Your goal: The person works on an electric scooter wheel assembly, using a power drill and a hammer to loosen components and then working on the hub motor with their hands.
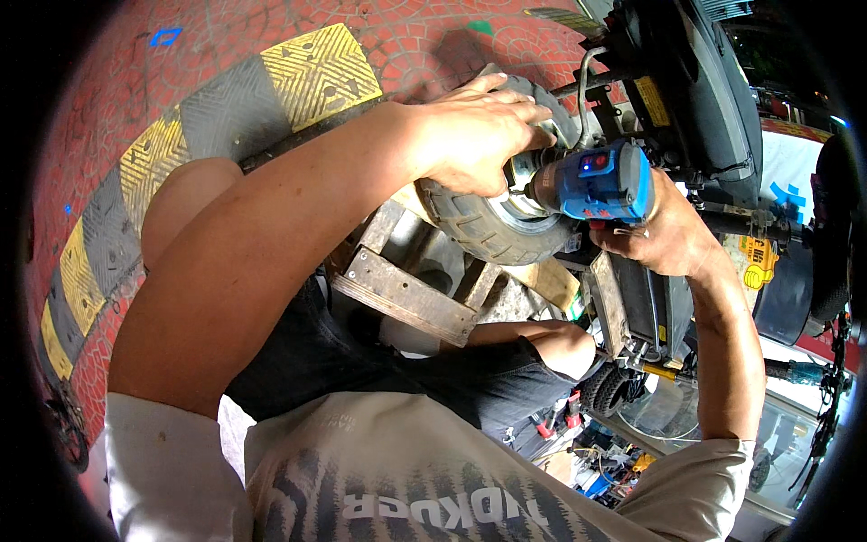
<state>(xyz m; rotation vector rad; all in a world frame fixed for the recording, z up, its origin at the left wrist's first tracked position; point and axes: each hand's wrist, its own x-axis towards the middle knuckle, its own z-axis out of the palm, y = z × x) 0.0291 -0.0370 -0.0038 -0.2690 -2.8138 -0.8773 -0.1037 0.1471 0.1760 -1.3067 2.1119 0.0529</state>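
My right hand [655, 239] grips a blue cordless impact wrench [614, 181] by its handle, fingers at the trigger. The tool points left, its nose and socket [524, 176] at the hub of a small black-tyred wheel [483, 230]. My left hand [474, 135] is curled over the upper part of the wheel, thumb beside the socket; its grip partly hides the hub. The wheel is attached to a dark vehicle [695, 99] with a metal tube by the tyre. Below it is a wooden frame [406, 298].
My bent knees flank the wooden frame. A yellow-and-black ramp strip [316, 72] curves across red paving [424, 41] at left. Bicycle parts [826, 271] and a glass case [781, 415] are at right. Assorted tools [573, 411] lie low at right.
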